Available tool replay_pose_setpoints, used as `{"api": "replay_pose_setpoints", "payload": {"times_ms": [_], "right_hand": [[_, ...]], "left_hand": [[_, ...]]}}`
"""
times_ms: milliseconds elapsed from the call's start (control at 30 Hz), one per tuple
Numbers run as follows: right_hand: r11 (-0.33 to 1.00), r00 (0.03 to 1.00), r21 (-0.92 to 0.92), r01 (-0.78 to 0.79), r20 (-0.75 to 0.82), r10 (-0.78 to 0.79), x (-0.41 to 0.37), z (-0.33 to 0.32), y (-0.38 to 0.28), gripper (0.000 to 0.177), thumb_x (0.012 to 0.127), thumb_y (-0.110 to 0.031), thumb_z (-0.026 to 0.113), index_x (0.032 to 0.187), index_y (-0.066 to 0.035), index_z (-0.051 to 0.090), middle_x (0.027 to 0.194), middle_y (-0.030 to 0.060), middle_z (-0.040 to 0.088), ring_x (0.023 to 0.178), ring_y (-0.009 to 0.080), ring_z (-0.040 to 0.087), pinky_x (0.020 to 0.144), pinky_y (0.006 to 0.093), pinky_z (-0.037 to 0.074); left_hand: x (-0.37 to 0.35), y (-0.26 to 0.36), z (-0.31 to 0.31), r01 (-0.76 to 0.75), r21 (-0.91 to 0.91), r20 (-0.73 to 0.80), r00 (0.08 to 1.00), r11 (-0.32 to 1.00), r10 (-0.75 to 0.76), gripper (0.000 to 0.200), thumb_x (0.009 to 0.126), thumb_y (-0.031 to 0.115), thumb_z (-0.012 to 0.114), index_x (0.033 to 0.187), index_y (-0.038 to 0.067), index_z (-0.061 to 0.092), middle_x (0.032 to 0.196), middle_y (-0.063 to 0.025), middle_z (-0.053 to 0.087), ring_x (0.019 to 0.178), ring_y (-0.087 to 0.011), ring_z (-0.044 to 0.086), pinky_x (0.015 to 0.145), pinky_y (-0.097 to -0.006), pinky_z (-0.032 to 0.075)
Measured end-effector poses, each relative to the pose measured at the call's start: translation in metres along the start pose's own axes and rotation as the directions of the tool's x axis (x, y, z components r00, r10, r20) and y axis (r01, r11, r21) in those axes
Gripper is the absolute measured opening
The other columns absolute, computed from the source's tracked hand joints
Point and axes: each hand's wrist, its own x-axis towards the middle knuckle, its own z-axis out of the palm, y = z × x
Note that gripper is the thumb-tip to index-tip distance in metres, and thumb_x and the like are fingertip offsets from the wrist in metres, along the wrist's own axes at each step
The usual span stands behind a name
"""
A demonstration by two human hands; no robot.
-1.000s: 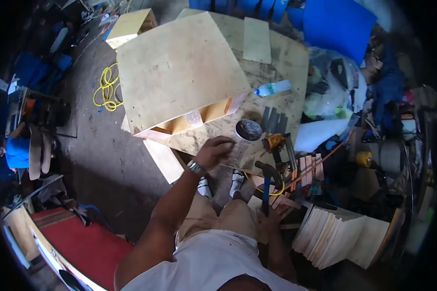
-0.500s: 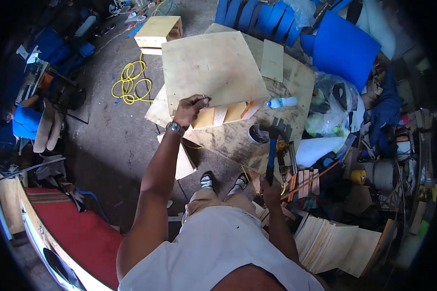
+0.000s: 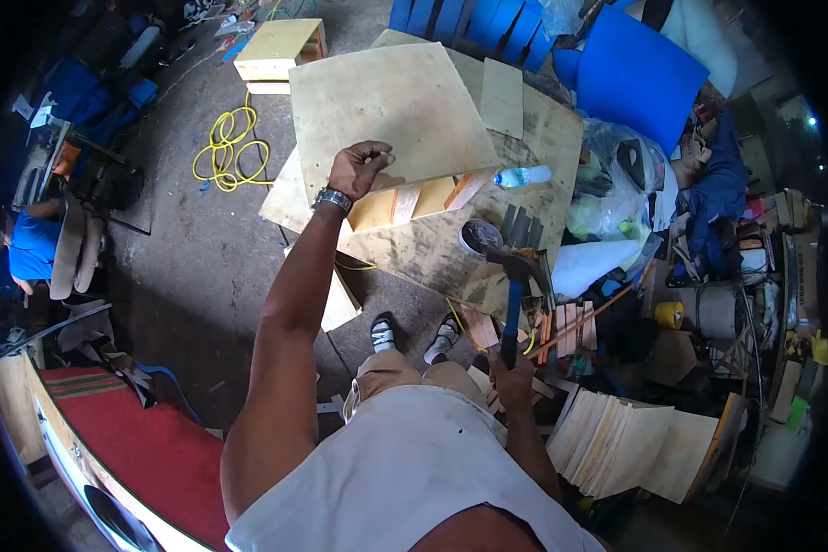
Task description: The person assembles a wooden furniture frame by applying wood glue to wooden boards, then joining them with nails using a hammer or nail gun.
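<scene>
Bottle (image 3: pixel 523 176) and tub (image 3: pixel 480 238) sit near box (image 3: pixel 391 101), right hand (image 3: pixel 513 376) clamping hammer (image 3: pixel 513 308), left hand's (image 3: pixel 361 169) grip unclear.

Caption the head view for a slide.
A hammer in the right hand, the left hand over the near edge of a wooden panel.

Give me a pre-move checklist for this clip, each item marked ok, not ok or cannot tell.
1. Hammer gripped by its handle: ok, in the right hand.
2. Left hand at the wooden panel: ok, near the panel's front edge.
3. Something small pinched in the left fingertips: cannot tell, too small to see.
4. Hammer over the panel: not ok, it is off to the panel's right.
5. Bottle off the panel: ok, on the worktable beside it.
6. Panel fixed firmly: cannot tell.
</scene>
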Motion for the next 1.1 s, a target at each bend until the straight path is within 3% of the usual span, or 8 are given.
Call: {"api": "replay_pose_setpoints", "payload": {"times_ms": [100,267,400,500,600,800,900,1100], "right_hand": [[0.999,0.997,-0.008,0.034,0.064,-0.033,0.007,-0.001,-0.029,0.011,0.082,-0.009,0.065,0.085,-0.002,0.056,0.064,0.0010,0.052,0.056,0.0110,0.051,0.052,0.0289,0.041],[0.990,0.986,0.095,0.107,0.116,-0.118,0.022,0.013,-0.060,0.012,0.089,-0.012,0.065,0.089,-0.004,0.057,0.066,-0.0006,0.051,0.057,0.0085,0.049,0.052,0.0266,0.039],[0.999,0.988,0.044,0.029,0.152,-0.036,0.039,0.028,-0.071,0.017,0.092,-0.018,0.065,0.089,-0.004,0.057,0.068,-0.0004,0.053,0.058,0.0082,0.051,0.053,0.0257,0.040],[0.978,0.973,-0.060,0.199,0.128,-0.190,0.054,0.044,-0.082,0.017,0.094,-0.020,0.062,0.094,-0.005,0.055,0.068,-0.0011,0.052,0.055,0.0080,0.052,0.049,0.0239,0.043],[0.991,0.973,-0.008,0.135,0.189,-0.131,0.069,0.059,-0.099,0.022,0.095,-0.025,0.062,0.092,-0.004,0.056,0.068,0.0019,0.054,0.055,0.0109,0.053,0.050,0.0277,0.043],[0.820,0.920,-0.433,0.375,0.066,-0.386,0.113,0.084,-0.118,0.033,0.093,-0.034,0.062,0.091,-0.001,0.059,0.066,0.0092,0.055,0.056,0.0183,0.055,0.057,0.0364,0.045],[0.816,0.953,-0.494,0.300,0.118,-0.279,0.115,0.093,-0.161,0.033,0.092,-0.032,0.062,0.097,0.000,0.062,0.071,0.0222,0.064,0.072,0.0388,0.067,0.063,0.0443,0.049],[0.772,0.871,-0.451,0.448,0.024,-0.491,0.111,0.101,-0.166,0.036,0.093,-0.035,0.060,0.096,0.000,0.062,0.072,0.0217,0.064,0.074,0.0397,0.066,0.065,0.0466,0.049]], "left_hand": [[0.008,-0.012,0.006,-0.245,0.162,0.016,0.969,0.956,0.245,0.021,0.083,0.013,0.076,0.099,0.001,0.071,0.100,-0.0063,0.069,0.089,-0.0128,0.061,0.079,-0.0259,0.049],[0.005,-0.032,0.006,-0.010,-0.149,0.169,0.985,0.989,0.035,0.015,0.092,0.008,0.066,0.104,0.000,0.067,0.095,-0.0027,0.069,0.091,-0.0117,0.063,0.087,-0.0259,0.050],[0.001,-0.044,0.014,-0.051,-0.005,0.151,0.987,0.999,0.051,0.014,0.092,0.008,0.065,0.104,0.000,0.067,0.093,-0.0028,0.070,0.088,-0.0107,0.064,0.084,-0.0266,0.051],[-0.003,-0.033,0.015,-0.076,0.081,0.123,0.990,0.994,0.065,0.014,0.093,0.010,0.064,0.103,0.002,0.068,0.090,-0.0033,0.071,0.088,-0.0097,0.066,0.081,-0.0260,0.052],[-0.004,-0.037,0.017,-0.086,0.134,0.105,0.992,0.987,0.072,0.017,0.093,0.016,0.065,0.105,0.004,0.068,0.091,-0.0046,0.072,0.089,-0.0103,0.067,0.080,-0.0253,0.052],[-0.016,-0.009,0.017,-0.099,0.426,0.093,0.994,0.899,0.066,0.021,0.091,0.026,0.067,0.108,0.015,0.070,0.099,-0.0051,0.073,0.092,-0.0171,0.070,0.082,-0.0282,0.052],[-0.015,-0.015,0.017,-0.102,0.411,0.087,0.994,0.906,0.072,0.020,0.090,0.027,0.066,0.107,0.017,0.071,0.102,-0.0048,0.072,0.094,-0.0192,0.070,0.082,-0.0296,0.052],[-0.012,-0.027,0.017,-0.208,0.465,0.080,0.978,0.861,0.193,0.021,0.089,0.031,0.067,0.106,0.019,0.071,0.101,-0.0035,0.072,0.091,-0.0214,0.069,0.081,-0.0305,0.052]]}}
